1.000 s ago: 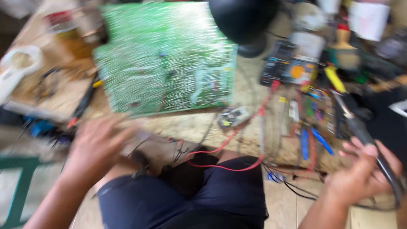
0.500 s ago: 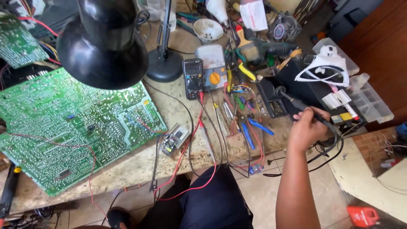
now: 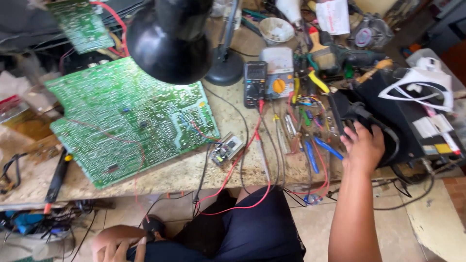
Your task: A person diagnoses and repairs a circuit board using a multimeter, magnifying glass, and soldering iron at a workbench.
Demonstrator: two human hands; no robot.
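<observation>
Reaching out to the far right of the cluttered stone counter (image 3: 184, 174), the right hand (image 3: 363, 148) rests fingers spread on a black rubbery cable loop (image 3: 383, 131) lying against a black box-shaped unit (image 3: 403, 116); whether it truly grips the loop I cannot tell. The left hand (image 3: 119, 245) sits low by the knee (loosely open, holding nothing), well apart from the loop.

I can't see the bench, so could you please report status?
Right hand on black cable. Left hand idle on thigh. Blue pliers lie beside.
</observation>
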